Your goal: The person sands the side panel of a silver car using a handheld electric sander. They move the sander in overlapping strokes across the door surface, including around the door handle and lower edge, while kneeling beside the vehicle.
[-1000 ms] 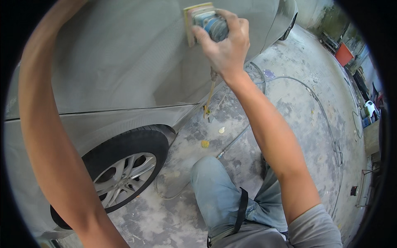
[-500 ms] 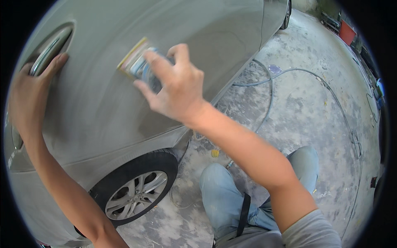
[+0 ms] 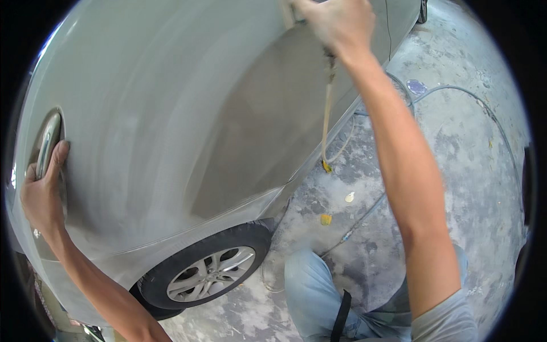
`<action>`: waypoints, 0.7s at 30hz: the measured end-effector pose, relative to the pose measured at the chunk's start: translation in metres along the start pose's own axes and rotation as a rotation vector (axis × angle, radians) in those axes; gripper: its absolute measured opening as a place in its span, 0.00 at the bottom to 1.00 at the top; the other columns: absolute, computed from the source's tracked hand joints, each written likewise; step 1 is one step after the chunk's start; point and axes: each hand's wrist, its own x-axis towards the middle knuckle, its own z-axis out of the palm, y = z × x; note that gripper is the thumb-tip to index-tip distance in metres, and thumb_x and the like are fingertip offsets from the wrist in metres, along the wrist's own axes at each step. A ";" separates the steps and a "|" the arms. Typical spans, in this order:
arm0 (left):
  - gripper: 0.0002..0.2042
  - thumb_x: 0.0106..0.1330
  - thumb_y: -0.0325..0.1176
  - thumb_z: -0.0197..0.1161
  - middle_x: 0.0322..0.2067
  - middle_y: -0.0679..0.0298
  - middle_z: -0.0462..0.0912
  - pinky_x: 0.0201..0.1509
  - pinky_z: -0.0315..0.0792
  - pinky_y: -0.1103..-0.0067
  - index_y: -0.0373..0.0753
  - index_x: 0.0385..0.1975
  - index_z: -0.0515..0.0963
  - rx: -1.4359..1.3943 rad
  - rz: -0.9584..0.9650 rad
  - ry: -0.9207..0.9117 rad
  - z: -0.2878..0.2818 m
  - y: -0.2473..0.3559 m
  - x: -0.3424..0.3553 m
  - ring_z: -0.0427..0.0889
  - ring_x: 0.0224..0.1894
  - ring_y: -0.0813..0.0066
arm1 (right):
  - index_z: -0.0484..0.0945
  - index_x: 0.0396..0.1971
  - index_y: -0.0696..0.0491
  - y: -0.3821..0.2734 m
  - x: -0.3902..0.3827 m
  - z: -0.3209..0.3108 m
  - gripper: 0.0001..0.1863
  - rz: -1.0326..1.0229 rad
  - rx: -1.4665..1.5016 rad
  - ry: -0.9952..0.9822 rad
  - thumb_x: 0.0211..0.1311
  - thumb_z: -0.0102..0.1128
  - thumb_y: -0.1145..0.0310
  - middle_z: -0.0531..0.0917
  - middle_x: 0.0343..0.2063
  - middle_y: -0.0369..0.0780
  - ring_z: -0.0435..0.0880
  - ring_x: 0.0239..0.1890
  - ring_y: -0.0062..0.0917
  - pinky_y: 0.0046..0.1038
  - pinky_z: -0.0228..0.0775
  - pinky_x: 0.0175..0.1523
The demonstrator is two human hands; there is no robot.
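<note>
My left hand (image 3: 44, 194) is closed round the door handle (image 3: 49, 145) of a grey car, thumb on one side and fingers behind it. My right hand (image 3: 345, 25), a little blurred, grips an air sander (image 3: 289, 16) against the upper part of the door panel (image 3: 250, 131); most of the sander is hidden by the hand and the picture's top edge. From under that hand a thin pale hose (image 3: 327, 114) hangs down past the panel's lower edge. The panel is dull and dusty, with curved streaks and a darker patch below the sander.
A wheel (image 3: 211, 273) sits below the panel. Grey hoses (image 3: 456, 88) run over the dusty, stained floor (image 3: 364, 251), where yellow scraps (image 3: 326, 219) and a purple disc (image 3: 416, 87) lie. My bent knees (image 3: 310, 279) are close to the wheel.
My right hand has carried the sander from the panel's middle up and to the right. My left hand keeps its hold on the handle. The view has shifted, and the hanging hose now shows.
</note>
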 end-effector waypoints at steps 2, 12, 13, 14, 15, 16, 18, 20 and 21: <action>0.47 0.49 0.77 0.76 0.39 0.56 0.93 0.59 0.81 0.69 0.37 0.54 0.91 -0.001 -0.021 -0.045 -0.002 0.001 0.000 0.92 0.45 0.61 | 0.81 0.51 0.52 -0.019 -0.028 -0.004 0.24 -0.005 0.002 -0.089 0.60 0.74 0.55 0.82 0.43 0.54 0.86 0.44 0.54 0.52 0.79 0.51; 0.32 0.61 0.62 0.79 0.21 0.69 0.73 0.37 0.67 0.78 0.31 0.30 0.84 -0.103 0.014 -0.070 -0.012 0.004 -0.001 0.68 0.28 0.79 | 0.85 0.57 0.43 -0.102 -0.198 -0.022 0.28 -0.359 0.380 -0.233 0.50 0.73 0.67 0.73 0.36 0.43 0.81 0.30 0.34 0.33 0.76 0.24; 0.31 0.61 0.62 0.79 0.22 0.68 0.75 0.37 0.68 0.77 0.31 0.31 0.85 -0.100 0.010 -0.086 -0.013 0.004 -0.001 0.69 0.28 0.78 | 0.85 0.56 0.42 -0.093 -0.192 -0.021 0.28 -0.349 0.385 -0.237 0.50 0.73 0.67 0.73 0.36 0.44 0.81 0.30 0.35 0.33 0.77 0.25; 0.31 0.61 0.62 0.79 0.22 0.68 0.76 0.38 0.69 0.77 0.31 0.32 0.86 -0.135 0.002 -0.098 -0.013 0.004 0.000 0.70 0.29 0.78 | 0.84 0.56 0.42 -0.082 -0.182 -0.021 0.28 -0.300 0.362 -0.246 0.50 0.75 0.67 0.74 0.37 0.44 0.82 0.31 0.35 0.34 0.78 0.25; 0.31 0.62 0.62 0.79 0.23 0.67 0.77 0.39 0.70 0.77 0.32 0.34 0.86 -0.115 0.007 -0.099 -0.013 0.003 0.000 0.71 0.29 0.78 | 0.84 0.56 0.41 -0.069 -0.169 -0.020 0.29 -0.251 0.334 -0.266 0.50 0.76 0.66 0.74 0.38 0.44 0.82 0.31 0.36 0.34 0.78 0.26; 0.31 0.62 0.61 0.79 0.23 0.67 0.79 0.40 0.71 0.76 0.32 0.36 0.87 -0.134 0.009 -0.096 -0.012 0.002 0.001 0.73 0.30 0.77 | 0.84 0.56 0.41 -0.054 -0.152 -0.019 0.29 -0.210 0.309 -0.258 0.50 0.77 0.66 0.74 0.38 0.45 0.82 0.31 0.36 0.35 0.79 0.27; 0.31 0.62 0.62 0.78 0.25 0.65 0.82 0.42 0.73 0.75 0.32 0.39 0.88 -0.141 0.001 -0.102 -0.012 0.001 0.001 0.76 0.31 0.76 | 0.82 0.47 0.48 -0.023 -0.115 -0.017 0.20 -0.126 0.313 -0.224 0.52 0.74 0.69 0.74 0.36 0.46 0.86 0.35 0.45 0.42 0.82 0.29; 0.32 0.62 0.62 0.78 0.27 0.63 0.84 0.44 0.74 0.74 0.32 0.42 0.89 -0.107 -0.009 -0.127 -0.012 -0.001 0.002 0.79 0.33 0.74 | 0.82 0.45 0.48 0.006 -0.075 -0.015 0.20 -0.059 0.258 -0.193 0.52 0.79 0.64 0.76 0.38 0.49 0.87 0.36 0.48 0.48 0.82 0.31; 0.32 0.62 0.63 0.77 0.27 0.62 0.85 0.45 0.74 0.73 0.33 0.42 0.89 -0.102 -0.011 -0.123 -0.012 -0.002 0.002 0.79 0.33 0.74 | 0.82 0.45 0.48 0.019 -0.057 -0.014 0.20 -0.024 0.207 -0.172 0.53 0.80 0.62 0.77 0.39 0.50 0.88 0.35 0.49 0.49 0.81 0.32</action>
